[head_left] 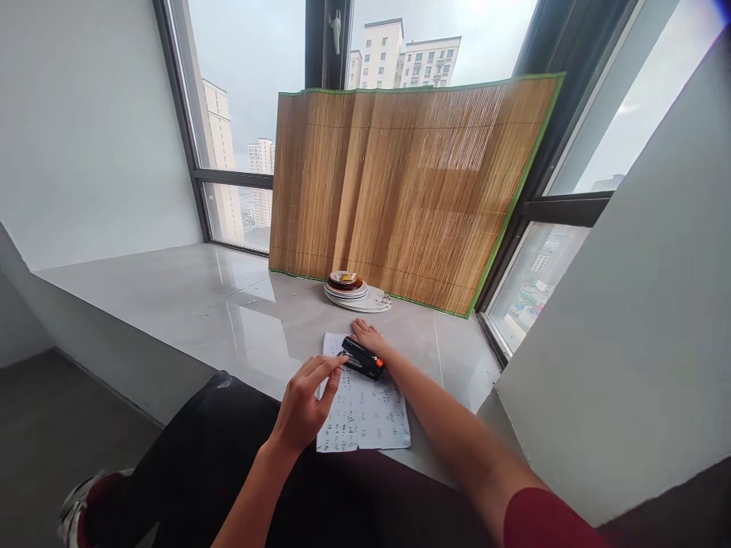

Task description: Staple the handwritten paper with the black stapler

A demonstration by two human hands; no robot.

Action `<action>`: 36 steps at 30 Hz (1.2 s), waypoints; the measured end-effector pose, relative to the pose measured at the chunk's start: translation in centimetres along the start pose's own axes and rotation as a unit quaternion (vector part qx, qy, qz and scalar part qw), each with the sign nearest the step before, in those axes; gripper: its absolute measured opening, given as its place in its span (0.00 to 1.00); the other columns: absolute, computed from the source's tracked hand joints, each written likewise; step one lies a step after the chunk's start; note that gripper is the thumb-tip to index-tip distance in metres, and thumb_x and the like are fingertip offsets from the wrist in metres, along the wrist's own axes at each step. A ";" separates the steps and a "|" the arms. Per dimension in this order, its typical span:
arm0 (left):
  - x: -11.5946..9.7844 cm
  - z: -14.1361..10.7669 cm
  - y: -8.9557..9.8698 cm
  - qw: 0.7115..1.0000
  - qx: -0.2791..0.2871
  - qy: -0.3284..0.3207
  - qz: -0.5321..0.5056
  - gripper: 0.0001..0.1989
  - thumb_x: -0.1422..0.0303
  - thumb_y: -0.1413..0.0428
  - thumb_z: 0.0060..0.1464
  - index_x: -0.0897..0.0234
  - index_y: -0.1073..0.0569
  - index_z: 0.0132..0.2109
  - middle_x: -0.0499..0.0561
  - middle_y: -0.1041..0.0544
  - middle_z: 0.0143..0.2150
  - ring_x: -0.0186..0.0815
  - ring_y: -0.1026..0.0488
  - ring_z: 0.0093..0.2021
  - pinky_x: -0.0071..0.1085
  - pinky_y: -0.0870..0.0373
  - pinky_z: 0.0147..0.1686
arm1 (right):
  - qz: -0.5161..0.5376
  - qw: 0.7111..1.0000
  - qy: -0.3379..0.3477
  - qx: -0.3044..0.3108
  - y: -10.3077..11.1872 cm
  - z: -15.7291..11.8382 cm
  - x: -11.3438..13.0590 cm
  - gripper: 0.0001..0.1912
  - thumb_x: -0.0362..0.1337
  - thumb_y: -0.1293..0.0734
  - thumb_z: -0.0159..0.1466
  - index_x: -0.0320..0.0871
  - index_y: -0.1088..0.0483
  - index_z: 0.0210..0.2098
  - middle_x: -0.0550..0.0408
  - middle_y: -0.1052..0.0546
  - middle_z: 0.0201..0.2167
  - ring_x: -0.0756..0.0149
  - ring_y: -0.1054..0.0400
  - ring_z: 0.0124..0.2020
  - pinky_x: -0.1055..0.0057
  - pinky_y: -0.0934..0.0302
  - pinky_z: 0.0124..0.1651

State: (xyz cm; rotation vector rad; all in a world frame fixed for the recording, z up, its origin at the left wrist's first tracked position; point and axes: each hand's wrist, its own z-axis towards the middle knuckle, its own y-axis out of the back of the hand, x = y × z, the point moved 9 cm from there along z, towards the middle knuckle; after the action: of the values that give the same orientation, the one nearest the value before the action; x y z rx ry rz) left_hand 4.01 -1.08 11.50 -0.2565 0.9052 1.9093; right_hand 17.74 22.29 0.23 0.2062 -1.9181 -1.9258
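A black oblong object [362, 359] with an orange spot at its right end lies slantwise on a sheet of paper [365, 422] covered in handwriting. I cannot make out its exact kind. My left hand [308, 396] is at the paper's left side, index finger stretched out to the object's left end and thumb apart from it. Just beyond the object, my right hand [368, 335] rests flat with its fingers extended near the paper's far edge. The right wrist passes close to the orange end.
Behind the paper is a stack of plates [346, 291] with a small yellow item [348, 278] on top. A bamboo mat [394, 190] with green edging leans against the window. The glossy ledge [251, 327] runs left; a wall [617, 327] stands right.
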 end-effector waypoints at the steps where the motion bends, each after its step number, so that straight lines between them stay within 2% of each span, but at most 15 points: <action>1: 0.2 0.0 -0.1 1.000 0.005 0.003 0.002 0.16 0.68 0.51 0.70 0.56 0.24 0.58 0.53 0.21 0.51 0.40 0.24 0.52 0.38 0.26 0.53 | 0.004 1.000 0.007 0.001 -0.3 1.1 1.4 0.27 0.42 0.46 0.76 0.38 0.45 0.70 0.40 0.50 0.75 0.55 0.57 0.76 0.52 0.57 0.73; 5: 1.7 -0.3 0.0 0.999 0.030 0.019 0.020 0.14 0.68 0.50 0.70 0.56 0.22 0.55 0.52 0.20 0.49 0.40 0.25 0.52 0.39 0.27 0.53 | 0.020 0.999 0.029 -0.003 -1.1 4.7 6.3 0.29 0.42 0.46 0.76 0.39 0.50 0.73 0.41 0.53 0.76 0.56 0.59 0.76 0.51 0.60 0.74; 7: 2.8 -0.4 0.5 0.999 0.031 0.029 0.028 0.14 0.68 0.50 0.70 0.56 0.22 0.54 0.52 0.20 0.48 0.40 0.25 0.52 0.39 0.27 0.53 | 0.025 0.999 0.036 -0.006 -1.4 5.6 7.5 0.33 0.43 0.44 0.75 0.39 0.56 0.75 0.40 0.58 0.77 0.55 0.62 0.77 0.51 0.60 0.74; 9: 3.8 -0.3 1.1 0.998 0.029 0.040 0.035 0.14 0.68 0.50 0.70 0.56 0.21 0.53 0.51 0.20 0.47 0.40 0.24 0.51 0.38 0.27 0.52 | 0.028 0.999 0.035 -0.015 -1.4 5.9 7.6 0.37 0.43 0.43 0.73 0.38 0.60 0.76 0.40 0.64 0.77 0.53 0.65 0.77 0.49 0.60 0.74; 12: 5.0 0.7 1.8 0.997 0.036 0.051 0.046 0.14 0.68 0.50 0.69 0.56 0.21 0.51 0.51 0.19 0.46 0.40 0.24 0.49 0.37 0.27 0.49 | 0.017 0.999 0.022 -0.025 -1.5 5.0 5.8 0.38 0.44 0.43 0.73 0.40 0.61 0.76 0.42 0.63 0.77 0.53 0.63 0.77 0.48 0.59 0.74; 15: 5.6 2.5 2.1 0.996 0.054 0.053 0.057 0.13 0.69 0.50 0.68 0.58 0.20 0.48 0.52 0.19 0.44 0.41 0.24 0.46 0.38 0.28 0.48 | 0.003 1.000 -0.001 -0.019 -1.5 2.5 2.4 0.35 0.44 0.45 0.73 0.39 0.57 0.76 0.42 0.58 0.76 0.54 0.60 0.77 0.47 0.59 0.74; 18: 6.0 4.6 1.8 0.989 0.102 0.062 0.085 0.13 0.69 0.50 0.67 0.60 0.19 0.46 0.53 0.19 0.42 0.41 0.24 0.44 0.38 0.29 0.45 | -0.007 0.999 -0.032 -0.020 -1.4 -0.6 -1.0 0.33 0.44 0.46 0.74 0.40 0.53 0.75 0.43 0.55 0.76 0.53 0.59 0.76 0.46 0.59 0.74; 20: 6.2 5.7 1.3 0.980 0.150 0.072 0.109 0.13 0.68 0.49 0.67 0.60 0.19 0.44 0.53 0.19 0.41 0.42 0.24 0.43 0.37 0.29 0.44 | -0.017 0.998 -0.050 -0.026 -1.3 -2.1 -2.4 0.33 0.45 0.47 0.74 0.40 0.52 0.75 0.43 0.54 0.76 0.54 0.58 0.76 0.48 0.59 0.74; 23: 6.4 6.5 0.2 0.967 0.210 0.079 0.121 0.13 0.67 0.49 0.66 0.60 0.19 0.44 0.54 0.19 0.41 0.41 0.23 0.43 0.36 0.29 0.44 | -0.018 0.997 -0.064 -0.039 -1.1 -2.7 -2.7 0.32 0.44 0.47 0.74 0.39 0.50 0.74 0.43 0.52 0.75 0.54 0.57 0.76 0.46 0.60 0.74; 26: 7.0 6.2 -1.4 0.956 0.244 0.076 0.146 0.13 0.70 0.50 0.65 0.61 0.19 0.44 0.54 0.18 0.44 0.43 0.23 0.46 0.39 0.30 0.48 | 0.001 0.995 -0.080 -0.053 -1.0 -2.1 -2.2 0.30 0.42 0.47 0.74 0.40 0.47 0.73 0.44 0.50 0.75 0.53 0.56 0.76 0.43 0.61 0.74; 29: 8.8 5.5 -3.0 0.941 0.260 0.074 0.205 0.15 0.74 0.50 0.62 0.61 0.20 0.48 0.56 0.20 0.54 0.46 0.27 0.57 0.45 0.34 0.56 | 0.053 0.992 -0.079 -0.081 -0.9 -1.6 -1.9 0.28 0.40 0.44 0.74 0.40 0.44 0.71 0.42 0.47 0.74 0.51 0.56 0.76 0.41 0.63 0.73; 32: 11.4 4.9 -4.5 0.929 0.297 0.089 0.204 0.19 0.74 0.51 0.62 0.63 0.24 0.57 0.59 0.26 0.63 0.46 0.32 0.65 0.46 0.39 0.62 | 0.148 0.978 -0.070 -0.128 -0.4 -1.3 -2.3 0.27 0.38 0.39 0.71 0.40 0.39 0.68 0.40 0.45 0.73 0.49 0.55 0.75 0.40 0.65 0.73; 34: 12.9 4.5 -5.3 0.919 0.340 0.098 0.172 0.18 0.70 0.50 0.63 0.64 0.24 0.58 0.60 0.29 0.67 0.46 0.36 0.68 0.43 0.43 0.67 | 0.190 0.968 -0.069 -0.147 0.3 -1.1 -3.0 0.25 0.37 0.37 0.69 0.40 0.36 0.65 0.38 0.40 0.71 0.48 0.49 0.73 0.42 0.60 0.73; 36: 14.1 3.7 -5.8 0.905 0.386 0.124 0.129 0.24 0.60 0.46 0.63 0.65 0.27 0.61 0.61 0.34 0.70 0.47 0.39 0.71 0.42 0.45 0.69 | 0.212 0.963 -0.065 -0.156 1.4 -1.1 -3.6 0.22 0.37 0.37 0.69 0.42 0.33 0.61 0.39 0.33 0.67 0.51 0.40 0.68 0.48 0.49 0.70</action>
State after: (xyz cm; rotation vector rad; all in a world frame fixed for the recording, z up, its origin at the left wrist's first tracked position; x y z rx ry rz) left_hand 2.47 12.60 3.87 0.1126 1.8634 1.6089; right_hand 21.67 22.72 0.90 -0.4005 -1.5426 -1.9368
